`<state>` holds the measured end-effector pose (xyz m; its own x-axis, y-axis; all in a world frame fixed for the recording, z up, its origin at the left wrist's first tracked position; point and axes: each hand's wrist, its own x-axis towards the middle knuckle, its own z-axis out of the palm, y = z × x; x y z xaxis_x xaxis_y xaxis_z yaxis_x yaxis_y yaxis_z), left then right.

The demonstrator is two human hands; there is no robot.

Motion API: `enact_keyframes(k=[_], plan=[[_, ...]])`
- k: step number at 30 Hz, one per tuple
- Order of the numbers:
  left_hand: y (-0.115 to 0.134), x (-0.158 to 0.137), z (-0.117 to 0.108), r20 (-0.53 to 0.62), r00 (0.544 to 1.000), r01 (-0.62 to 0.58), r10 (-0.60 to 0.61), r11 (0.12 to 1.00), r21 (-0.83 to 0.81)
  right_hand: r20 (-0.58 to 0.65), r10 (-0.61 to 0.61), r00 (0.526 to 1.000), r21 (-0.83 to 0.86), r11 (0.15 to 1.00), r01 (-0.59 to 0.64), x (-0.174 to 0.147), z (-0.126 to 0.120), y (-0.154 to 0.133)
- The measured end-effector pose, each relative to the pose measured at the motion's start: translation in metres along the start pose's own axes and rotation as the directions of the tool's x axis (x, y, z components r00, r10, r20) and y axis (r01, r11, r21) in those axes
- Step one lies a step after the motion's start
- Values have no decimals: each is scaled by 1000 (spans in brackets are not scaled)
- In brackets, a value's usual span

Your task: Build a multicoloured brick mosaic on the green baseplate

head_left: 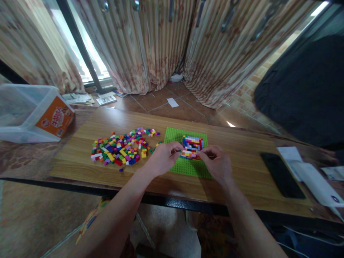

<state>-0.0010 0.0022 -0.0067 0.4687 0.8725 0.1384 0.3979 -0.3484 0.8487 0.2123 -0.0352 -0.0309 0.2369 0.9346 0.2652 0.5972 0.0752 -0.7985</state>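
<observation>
A green studded baseplate (189, 168) lies on the wooden table, and a low, hollow block of many-coloured toy bricks (191, 139) stands on it. My left hand (166, 156) is at the left side of this brick build, thumb and forefinger pinched together; whatever is between them is too small to make out. At the front right corner, the fingertips of my right hand (218, 163) are drawn together against the bricks. Whether they hold a piece or just press the build is hidden. Left of the baseplate spreads a heap of loose toy bricks (115, 148) in mixed colours.
A clear plastic bin (20, 134) with an orange label stands at the far left. To the right lie a black phone (282, 175) and a white device (318, 182) with a cable. The wooden table (247, 168) has a dark front edge. Curtains hang behind it.
</observation>
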Motion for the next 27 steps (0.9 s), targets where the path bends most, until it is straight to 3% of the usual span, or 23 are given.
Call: enact_keyframes(k=[5, 16, 22, 27], plan=[[-2, 0, 1, -4, 1000, -15, 15, 1000, 4, -14, 12, 1000, 7, 1000, -11, 0, 1, 3], [0, 1, 3, 8, 1000, -8, 8, 1000, 0, 5, 170, 986, 101, 980, -169, 0, 6, 9], [-1, 0, 3, -27, 999, -30, 28, 996, -82, 21, 151, 988, 94, 984, -152, 1, 2, 8], [-1, 2, 5, -27, 1000, -16, 10, 974, -228, -93, 32, 995, 114, 993, -21, -3, -1, -4]])
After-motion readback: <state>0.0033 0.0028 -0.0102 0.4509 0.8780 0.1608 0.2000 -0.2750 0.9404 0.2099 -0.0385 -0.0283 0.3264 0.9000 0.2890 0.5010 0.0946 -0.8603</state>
